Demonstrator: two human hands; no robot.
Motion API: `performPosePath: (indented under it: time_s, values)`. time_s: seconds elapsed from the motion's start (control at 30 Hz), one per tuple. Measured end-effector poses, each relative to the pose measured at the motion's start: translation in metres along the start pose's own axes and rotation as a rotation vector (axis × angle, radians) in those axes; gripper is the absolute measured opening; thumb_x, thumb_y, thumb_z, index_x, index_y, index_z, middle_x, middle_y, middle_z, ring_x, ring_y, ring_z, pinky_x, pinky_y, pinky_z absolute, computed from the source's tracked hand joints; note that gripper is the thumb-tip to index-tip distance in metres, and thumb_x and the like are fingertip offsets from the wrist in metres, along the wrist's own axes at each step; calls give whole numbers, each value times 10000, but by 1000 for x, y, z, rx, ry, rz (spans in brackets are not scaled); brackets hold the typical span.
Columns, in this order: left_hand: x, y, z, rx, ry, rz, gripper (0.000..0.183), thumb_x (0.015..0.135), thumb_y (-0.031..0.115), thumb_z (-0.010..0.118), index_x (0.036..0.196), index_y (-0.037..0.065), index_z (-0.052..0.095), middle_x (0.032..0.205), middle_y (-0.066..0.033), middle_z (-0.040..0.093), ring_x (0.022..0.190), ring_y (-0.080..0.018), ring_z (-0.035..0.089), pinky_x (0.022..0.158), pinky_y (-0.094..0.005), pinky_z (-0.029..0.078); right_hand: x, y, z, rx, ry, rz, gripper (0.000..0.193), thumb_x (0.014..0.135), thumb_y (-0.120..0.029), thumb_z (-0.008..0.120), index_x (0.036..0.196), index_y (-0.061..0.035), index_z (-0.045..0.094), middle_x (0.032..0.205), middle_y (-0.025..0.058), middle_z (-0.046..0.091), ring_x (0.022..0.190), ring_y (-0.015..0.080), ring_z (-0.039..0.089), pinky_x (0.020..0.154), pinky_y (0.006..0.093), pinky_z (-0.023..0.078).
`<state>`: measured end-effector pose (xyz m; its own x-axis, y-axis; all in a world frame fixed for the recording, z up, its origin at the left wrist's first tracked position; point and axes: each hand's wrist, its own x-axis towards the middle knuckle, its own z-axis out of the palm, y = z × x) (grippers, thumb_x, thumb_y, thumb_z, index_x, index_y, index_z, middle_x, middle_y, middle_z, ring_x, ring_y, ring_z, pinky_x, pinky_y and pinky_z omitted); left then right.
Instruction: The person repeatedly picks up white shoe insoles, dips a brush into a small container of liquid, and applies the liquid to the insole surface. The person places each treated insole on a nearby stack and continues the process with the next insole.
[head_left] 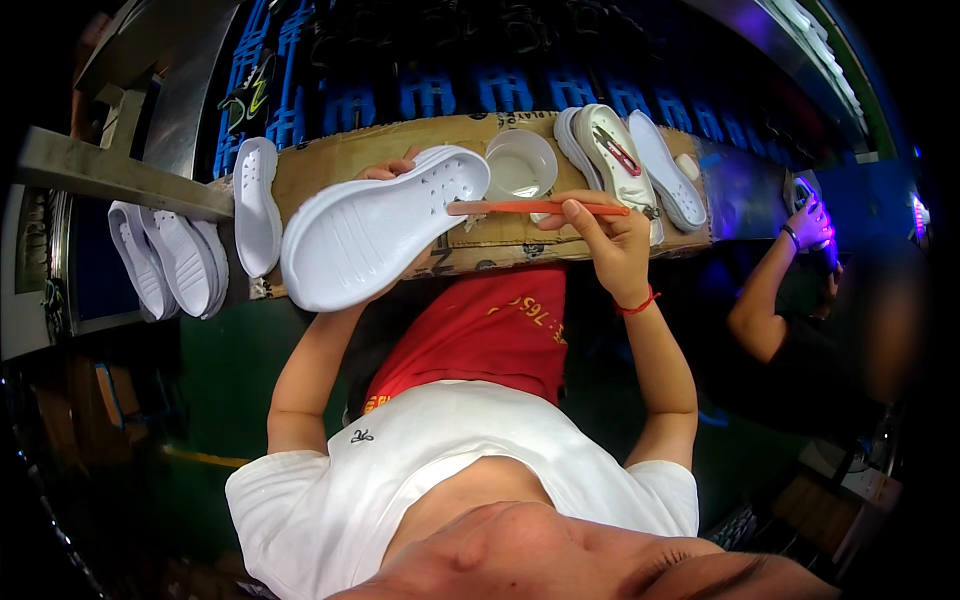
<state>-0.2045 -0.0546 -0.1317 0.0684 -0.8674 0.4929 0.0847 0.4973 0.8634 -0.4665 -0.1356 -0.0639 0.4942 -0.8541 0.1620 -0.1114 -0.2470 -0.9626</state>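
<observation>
My left hand [388, 167] supports a white shoe sole [365, 235], its hollow inner side turned up. Its fingers show at the sole's far edge, while the rest of the hand is mostly behind the sole. In my right hand [606, 238] is an orange-handled brush [545, 208], held almost level. The brush's brownish tip lies over the holed end of the sole; whether it touches the surface I cannot tell. Just beyond the brush stands a translucent white cup [548, 155] with some pale liquid inside.
Cardboard [320, 165] covers the bench. White soles [258, 205] stand at left, with more soles [185, 260] beyond them. At right lie another sole [665, 165] and a white shoe piece with a red-handled tool [618, 150]. Blue racks [425, 95] line the back. A co-worker's hand [808, 222] is far right.
</observation>
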Motion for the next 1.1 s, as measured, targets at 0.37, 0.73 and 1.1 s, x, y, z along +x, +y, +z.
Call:
performPosePath:
  time_s: [0.37,0.73,1.1]
  values:
    - [-9,-1,0,-79,112,-85,701,692,82,810,1264,100,404,1308,-102,410,1275,-242,399,1089,-378,356,26,-39,77,290,-206,-190,189,915,-104,594,992,49,674,847,111,712,789,155,681,730,264,532]
    - [-24,20,4,112,192,-234,709,731,25,754,1334,35,380,1309,-112,459,1230,-223,446,1036,-361,378,89,0,5,-129,-339,-332,168,900,-84,605,995,26,688,866,115,713,836,191,696,751,263,544]
    - [-13,15,13,142,154,-44,736,677,-32,774,1295,71,389,1331,-132,436,1267,-262,429,1070,-394,377,17,-19,-10,-359,-59,-198,150,886,-86,618,976,14,683,800,112,715,753,156,692,668,238,515]
